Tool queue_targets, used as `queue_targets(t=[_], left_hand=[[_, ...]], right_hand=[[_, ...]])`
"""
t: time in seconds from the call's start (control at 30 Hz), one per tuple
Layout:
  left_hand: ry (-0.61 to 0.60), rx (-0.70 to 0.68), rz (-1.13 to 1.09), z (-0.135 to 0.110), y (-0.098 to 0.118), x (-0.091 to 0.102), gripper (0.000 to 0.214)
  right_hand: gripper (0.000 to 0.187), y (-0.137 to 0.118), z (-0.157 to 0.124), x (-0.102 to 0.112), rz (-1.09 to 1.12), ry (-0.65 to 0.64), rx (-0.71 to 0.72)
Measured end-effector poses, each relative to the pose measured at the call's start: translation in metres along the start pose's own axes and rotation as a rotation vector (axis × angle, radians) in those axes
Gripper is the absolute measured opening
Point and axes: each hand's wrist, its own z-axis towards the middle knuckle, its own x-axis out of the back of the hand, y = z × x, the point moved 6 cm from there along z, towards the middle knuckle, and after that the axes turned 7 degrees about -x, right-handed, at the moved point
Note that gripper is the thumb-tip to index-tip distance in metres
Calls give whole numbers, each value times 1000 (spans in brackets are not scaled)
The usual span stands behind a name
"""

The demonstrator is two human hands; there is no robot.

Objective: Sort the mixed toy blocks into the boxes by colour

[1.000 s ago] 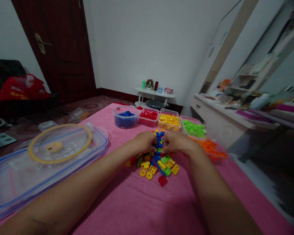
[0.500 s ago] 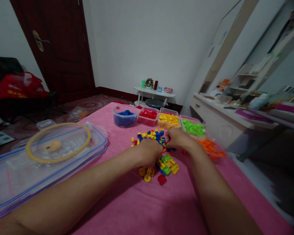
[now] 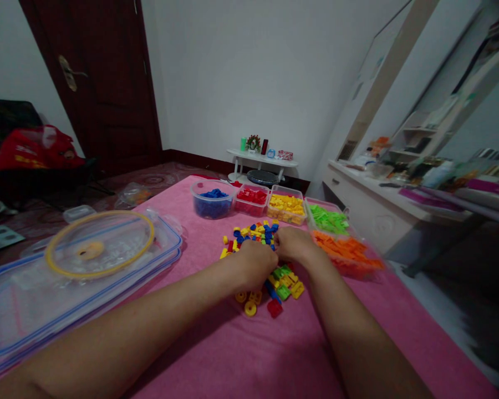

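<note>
A heap of small plastic building pieces (image 3: 270, 274) in yellow, blue, green and red lies on the pink cloth (image 3: 249, 354). My left hand (image 3: 255, 261) rests on the middle of the heap, fingers curled down into the pieces. My right hand (image 3: 293, 244) sits just beside it at the heap's far right, fingers closed among the pieces. What either hand holds is hidden under the fingers. Behind the heap stand a round tub of blue pieces (image 3: 212, 200) and boxes of red (image 3: 251, 198), yellow (image 3: 286, 206), green (image 3: 328, 219) and orange (image 3: 349, 255) pieces.
Clear container lids (image 3: 83, 266), one round with a yellow rim, are stacked at the left of the cloth. A white dresser (image 3: 370, 213) stands at the right. A small white table (image 3: 263, 158) and a dark door (image 3: 103, 83) are at the back.
My left hand has drawn back from the far part of the heap onto its middle. My right hand has shifted left to meet it, uncovering the orange box.
</note>
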Motion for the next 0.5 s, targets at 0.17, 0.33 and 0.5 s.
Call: queue_targets(t=[0.17,0.33,0.5], left_hand=[[52,3,-255,0,-24,3,15],[350,165,-1111,8,-77,-5,8],[341,323,-1968,17,-84,-29,25]], right_hand=[[18,14,6,1,106,-15,43],[17,34,5,34,386,189,96],[28,15,-3,53,557,381,200]])
